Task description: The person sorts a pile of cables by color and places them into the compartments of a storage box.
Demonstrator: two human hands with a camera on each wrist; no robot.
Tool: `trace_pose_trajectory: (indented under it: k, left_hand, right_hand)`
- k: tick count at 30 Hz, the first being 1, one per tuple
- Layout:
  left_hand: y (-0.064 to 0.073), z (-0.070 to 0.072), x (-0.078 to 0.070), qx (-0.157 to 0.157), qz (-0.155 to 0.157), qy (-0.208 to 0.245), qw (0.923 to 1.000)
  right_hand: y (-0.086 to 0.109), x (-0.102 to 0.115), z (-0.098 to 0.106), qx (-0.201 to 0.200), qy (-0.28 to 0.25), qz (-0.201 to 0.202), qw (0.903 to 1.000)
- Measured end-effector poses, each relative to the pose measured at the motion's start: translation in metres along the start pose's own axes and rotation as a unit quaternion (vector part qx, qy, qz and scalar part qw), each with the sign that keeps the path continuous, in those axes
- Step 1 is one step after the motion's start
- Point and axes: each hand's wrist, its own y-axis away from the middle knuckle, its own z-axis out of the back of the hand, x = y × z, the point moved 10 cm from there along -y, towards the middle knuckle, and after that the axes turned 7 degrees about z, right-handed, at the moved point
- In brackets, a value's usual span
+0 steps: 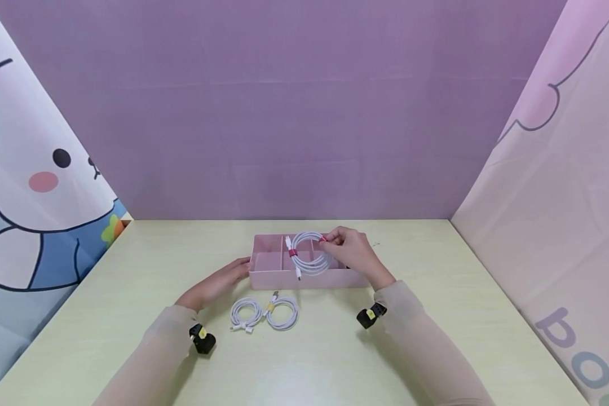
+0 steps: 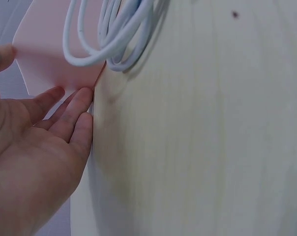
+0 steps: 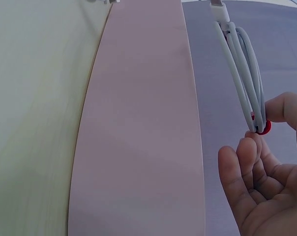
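A pink divided box (image 1: 309,280) sits on the table. My left hand (image 1: 223,282) rests against its left end; in the left wrist view, the thumb is at the rim and the other fingertips touch the wall. Above the box, my right hand (image 1: 355,251) pinches a coiled white charging cable (image 1: 312,269) by its edge at a red tie. Another red tie (image 1: 292,252) binds the coil's left side, near its plugs. The right wrist view has the cable (image 3: 244,73) edge-on between thumb and fingertips, with the pinching fingertip partly hidden.
In front of the box lie two more coiled white cables, a left one (image 1: 259,311) and a right one (image 1: 296,313) with a yellow tie (image 1: 270,307). A purple backdrop (image 1: 294,141) stands behind the table (image 1: 304,366), and printed cloths hang on both sides.
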Motion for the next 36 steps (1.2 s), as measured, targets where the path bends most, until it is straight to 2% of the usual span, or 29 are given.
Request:
trace_pose_trajectory:
  k: [8, 20, 36]
  left_hand:
    - [0.001, -0.001, 0.0, 0.0, 0.005, 0.001, 1.0]
    - [0.001, 0.0, 0.001, -0.008, 0.013, -0.008, 0.9999]
    - [0.0, 0.001, 0.003, -0.007, 0.014, -0.005, 0.9999]
  right_hand:
    - [-0.003, -0.002, 0.0, -0.01, 0.016, -0.009, 0.9998]
    - [-0.006, -0.001, -0.001, -0.022, 0.011, -0.015, 0.9996]
    - [-0.011, -0.004, -0.005, -0.033, 0.009, -0.007, 0.9994]
